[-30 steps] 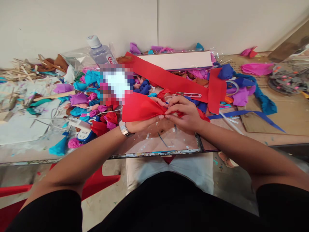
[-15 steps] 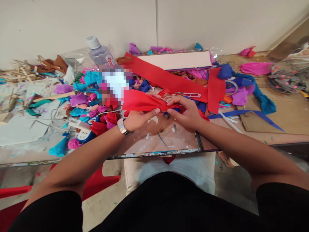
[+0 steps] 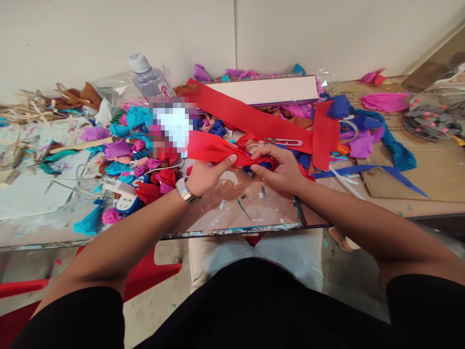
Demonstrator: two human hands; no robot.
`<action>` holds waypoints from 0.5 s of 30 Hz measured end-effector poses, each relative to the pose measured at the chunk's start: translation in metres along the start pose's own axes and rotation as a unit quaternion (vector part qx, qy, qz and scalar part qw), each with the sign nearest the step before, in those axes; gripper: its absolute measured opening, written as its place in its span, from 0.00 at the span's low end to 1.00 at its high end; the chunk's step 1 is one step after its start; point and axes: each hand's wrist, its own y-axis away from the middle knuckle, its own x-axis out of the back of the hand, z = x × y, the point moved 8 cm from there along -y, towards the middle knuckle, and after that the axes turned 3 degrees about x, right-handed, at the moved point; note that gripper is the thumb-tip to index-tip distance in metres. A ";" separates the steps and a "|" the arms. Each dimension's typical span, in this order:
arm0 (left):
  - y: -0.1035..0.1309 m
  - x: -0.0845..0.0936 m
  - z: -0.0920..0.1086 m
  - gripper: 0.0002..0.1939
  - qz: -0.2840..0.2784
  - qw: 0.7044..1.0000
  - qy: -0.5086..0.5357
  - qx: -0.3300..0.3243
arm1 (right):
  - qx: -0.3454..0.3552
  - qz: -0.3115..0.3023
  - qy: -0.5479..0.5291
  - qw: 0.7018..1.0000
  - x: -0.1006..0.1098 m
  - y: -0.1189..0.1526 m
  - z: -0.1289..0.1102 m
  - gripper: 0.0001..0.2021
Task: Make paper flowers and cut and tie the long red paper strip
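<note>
A strip of red crepe paper [image 3: 210, 148] is stretched between my hands above the front of the table. My left hand [image 3: 209, 175] grips its left part, thumb on top and fingers hidden underneath. Pinched in my right hand [image 3: 278, 167] is the gathered, bunched end of the same strip. Just beyond my right hand lies a pair of thread snips [image 3: 285, 142]. Longer flat red strips [image 3: 250, 118] rest behind my hands, one of them beside a white box [image 3: 265, 90].
Crumpled crepe paper pieces [image 3: 118, 149] cover the table's left side. A plastic bottle [image 3: 150, 80] stands at the back. A power strip [image 3: 129, 199] sits at left, a tape roll [image 3: 349, 132] at right. Cardboard [image 3: 399, 174] lies far right, wooden sticks [image 3: 34, 109] far left.
My left hand has shifted slightly left along the red crepe paper, its thumb now farther from my right thumb. My right hand stays in nearly the same place, pinching the gathered end.
</note>
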 end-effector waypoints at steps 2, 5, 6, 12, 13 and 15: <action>-0.001 0.001 0.001 0.25 0.005 1.000 -0.008 -0.008 | 0.007 -0.007 -0.009 1.000 -0.002 0.000 0.000 0.11; -0.004 0.004 0.000 0.23 0.018 1.000 0.007 -0.015 | 0.010 -0.002 -0.012 1.000 -0.001 0.000 0.000 0.10; -0.004 0.005 -0.002 0.23 0.025 0.999 0.024 -0.012 | 0.007 0.002 -0.012 1.000 -0.001 0.000 0.002 0.10; -0.005 0.007 -0.009 0.25 0.061 0.992 0.105 0.013 | -0.021 0.022 -0.033 0.999 0.003 0.000 0.009 0.14; -0.005 0.008 -0.010 0.25 0.063 0.992 0.107 0.016 | -0.024 0.020 -0.033 0.999 0.003 0.000 0.010 0.15; -0.005 0.008 -0.010 0.25 0.067 0.992 0.105 0.018 | -0.030 0.020 -0.029 0.999 0.003 0.000 0.010 0.16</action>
